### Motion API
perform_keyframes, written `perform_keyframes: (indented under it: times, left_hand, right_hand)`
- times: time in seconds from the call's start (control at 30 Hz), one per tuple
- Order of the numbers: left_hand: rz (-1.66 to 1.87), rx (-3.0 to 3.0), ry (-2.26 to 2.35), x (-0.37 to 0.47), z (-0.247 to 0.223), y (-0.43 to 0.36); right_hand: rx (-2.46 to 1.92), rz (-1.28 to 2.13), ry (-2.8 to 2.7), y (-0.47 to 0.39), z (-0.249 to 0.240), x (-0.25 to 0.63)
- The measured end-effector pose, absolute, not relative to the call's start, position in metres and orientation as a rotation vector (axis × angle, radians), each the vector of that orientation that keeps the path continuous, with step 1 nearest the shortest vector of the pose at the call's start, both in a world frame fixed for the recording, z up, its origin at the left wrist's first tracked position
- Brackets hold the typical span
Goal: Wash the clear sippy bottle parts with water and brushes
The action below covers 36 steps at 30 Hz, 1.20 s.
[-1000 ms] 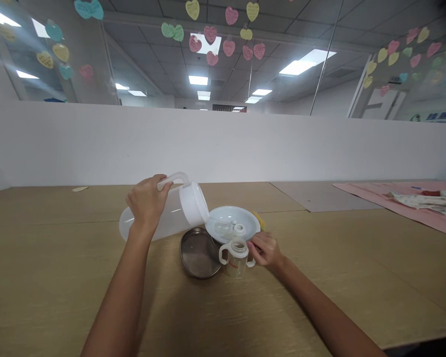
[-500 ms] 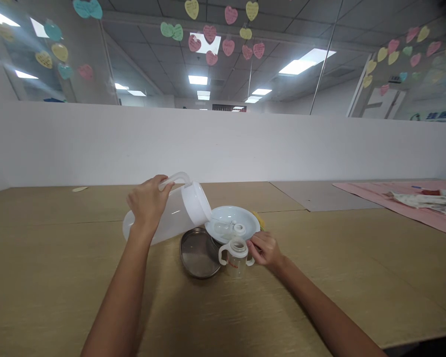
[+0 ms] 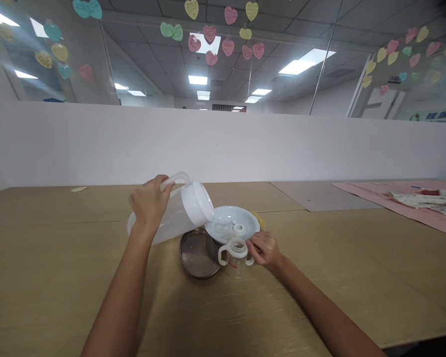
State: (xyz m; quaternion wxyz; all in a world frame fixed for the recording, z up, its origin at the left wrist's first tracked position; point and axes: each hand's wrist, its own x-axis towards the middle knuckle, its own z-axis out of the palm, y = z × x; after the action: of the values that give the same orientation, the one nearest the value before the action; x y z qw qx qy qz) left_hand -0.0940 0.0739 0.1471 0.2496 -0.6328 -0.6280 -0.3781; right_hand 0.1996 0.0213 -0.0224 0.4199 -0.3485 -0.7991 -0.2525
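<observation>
A translucent plastic pitcher [image 3: 173, 215] with a white lid leans steeply to the right. My left hand [image 3: 148, 201] is closed around its handle, and its spout is over the left rim of a pale blue plate [image 3: 250, 220]. A faint clear streak runs rightward from the spout. In front of the plate stands an upright, open-topped clear baby bottle [image 3: 236, 263] with a white collar and two side handles. My right hand [image 3: 265, 249] pinches the bottle's right handle. Within the plate lies a clear piece with a white ring [image 3: 239, 229], its exact kind unclear.
A round metal tray [image 3: 198, 255] sits left of the bottle, partly under the plate. Something yellow [image 3: 259, 220] peeks out behind the plate. To the far right, cloth items [image 3: 427, 201] lie on a pink sheet [image 3: 375, 196]. A white wall [image 3: 223, 144] borders the wooden table [image 3: 78, 277].
The pitcher and my left hand have shifted slightly to the right, with the pitcher's base coming in a little. My right hand and the bottle are nearly unmoved.
</observation>
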Motion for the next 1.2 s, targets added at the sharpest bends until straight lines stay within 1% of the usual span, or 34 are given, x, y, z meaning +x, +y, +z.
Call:
perform_keyframes:
  times: [0.17,0.5,1.03,1.2]
  left_hand:
    - [-0.986,-1.743,-1.771,-0.098,0.147,0.077]
    - [-1.092,-1.748,-1.762,-0.105,0.150,0.077]
    - [-1.124,-1.960,-1.332,-0.076,0.154,0.053]
    - [-1.060,-1.983,-1.223,-0.068,0.154,0.047]
  right_hand:
    - [-0.877,-0.633,-2.007,0.020,-0.021,0.200]
    - [-0.874,-0.643,-2.007,0.021,-0.023,0.202]
    - [-0.880,-0.612,-1.999,0.019,-0.021,0.199]
    - [-0.862,-0.628,-2.000,0.021,-0.021,0.200]
